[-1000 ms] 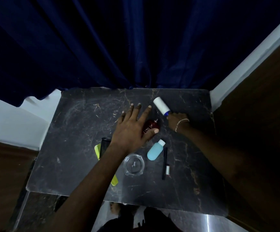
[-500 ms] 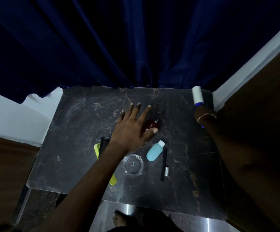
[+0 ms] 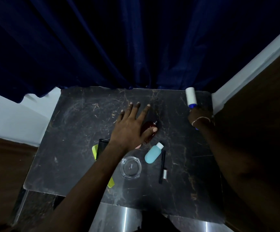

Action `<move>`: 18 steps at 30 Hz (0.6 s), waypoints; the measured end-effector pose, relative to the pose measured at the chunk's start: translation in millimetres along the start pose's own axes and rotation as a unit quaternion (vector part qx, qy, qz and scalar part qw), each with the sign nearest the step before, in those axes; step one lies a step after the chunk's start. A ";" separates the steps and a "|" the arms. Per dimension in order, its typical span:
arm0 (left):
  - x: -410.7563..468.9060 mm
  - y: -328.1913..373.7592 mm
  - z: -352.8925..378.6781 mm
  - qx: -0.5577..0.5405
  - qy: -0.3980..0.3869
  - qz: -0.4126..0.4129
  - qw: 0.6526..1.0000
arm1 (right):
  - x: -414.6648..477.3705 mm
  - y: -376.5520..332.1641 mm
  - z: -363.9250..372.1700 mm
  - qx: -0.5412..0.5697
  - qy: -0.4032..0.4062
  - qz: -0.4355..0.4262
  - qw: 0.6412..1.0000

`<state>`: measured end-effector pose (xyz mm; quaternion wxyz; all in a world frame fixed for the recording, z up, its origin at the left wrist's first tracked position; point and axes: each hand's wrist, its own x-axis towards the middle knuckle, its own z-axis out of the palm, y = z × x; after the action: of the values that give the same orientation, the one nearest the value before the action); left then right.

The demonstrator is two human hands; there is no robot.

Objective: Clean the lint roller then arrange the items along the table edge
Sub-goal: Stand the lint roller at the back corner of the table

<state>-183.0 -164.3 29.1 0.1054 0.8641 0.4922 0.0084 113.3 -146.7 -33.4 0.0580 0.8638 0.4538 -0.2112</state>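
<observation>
Fronting a navy curtain (image 3: 119,39), marble table (image 3: 79,131) bears left grip (image 3: 131,129) spread, right grip (image 3: 198,117) clutching lint roller (image 3: 190,96).

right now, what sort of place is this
Probably a dressing corner in a home: a small dark marble table set against a blue curtain, with grooming things: a lint roller, a comb, a blue bottle.
</observation>
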 end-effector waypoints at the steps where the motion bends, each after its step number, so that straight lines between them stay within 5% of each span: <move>1: -0.6 0.3 0.1 0.001 0.001 -0.001 1.000 | -2.8 -7.7 2.9 -0.005 -0.006 -0.018 1.000; 12: 2.2 6.1 -4.7 0.000 -0.011 0.000 1.000 | -43.2 -77.5 30.4 -0.156 -0.044 -0.213 0.964; 18: 4.1 3.4 -6.7 0.004 -0.017 0.002 1.000 | -32.9 -66.6 16.5 -0.152 -0.029 -0.174 0.972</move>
<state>-178.8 -161.4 35.9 0.1107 0.8653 0.4887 -0.0079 37.9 -137.8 -28.5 0.1640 0.7458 0.6223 -0.1719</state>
